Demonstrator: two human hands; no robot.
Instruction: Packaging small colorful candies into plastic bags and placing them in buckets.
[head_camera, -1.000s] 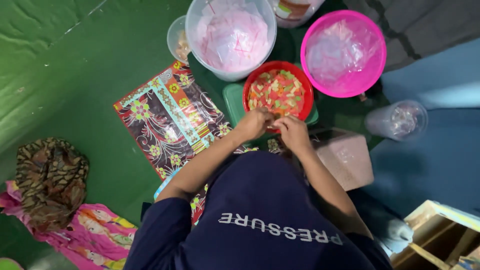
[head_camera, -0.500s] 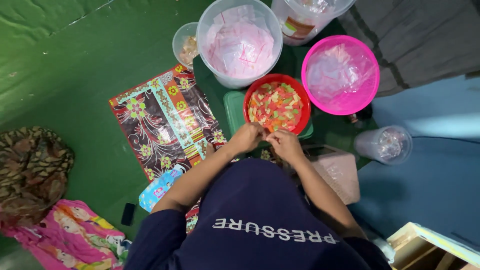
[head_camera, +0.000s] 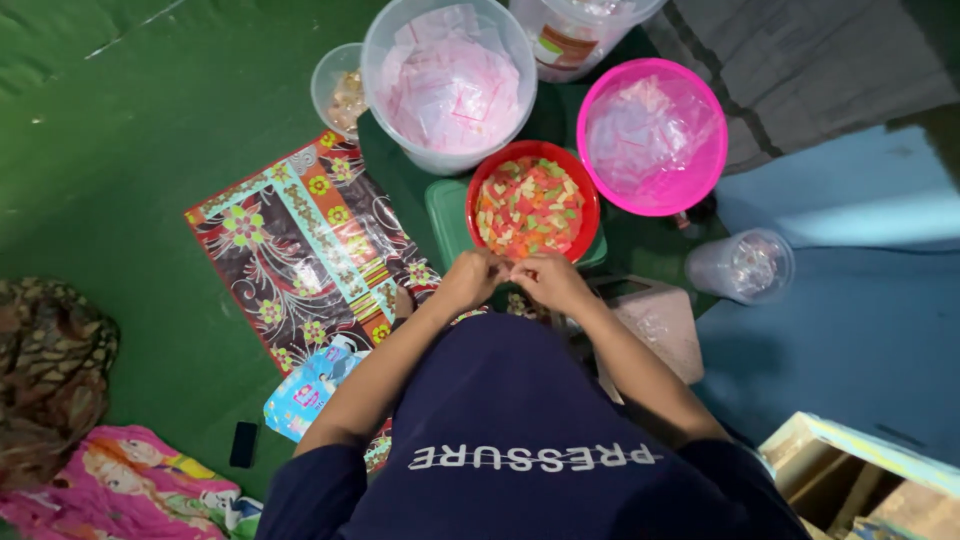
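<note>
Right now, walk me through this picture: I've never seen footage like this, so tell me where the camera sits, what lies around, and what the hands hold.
The camera is worn on a person's head and looks straight down, so you see their dark shirt and two bare arms. The left hand and right hand meet, fingers pinched together at the near edge of a red bowl of small coloured pieces; what they pinch is too small to tell. Beyond it stand a clear tub of pinkish bags and a pink basin. A flowered mat lies on the green floor.
</note>
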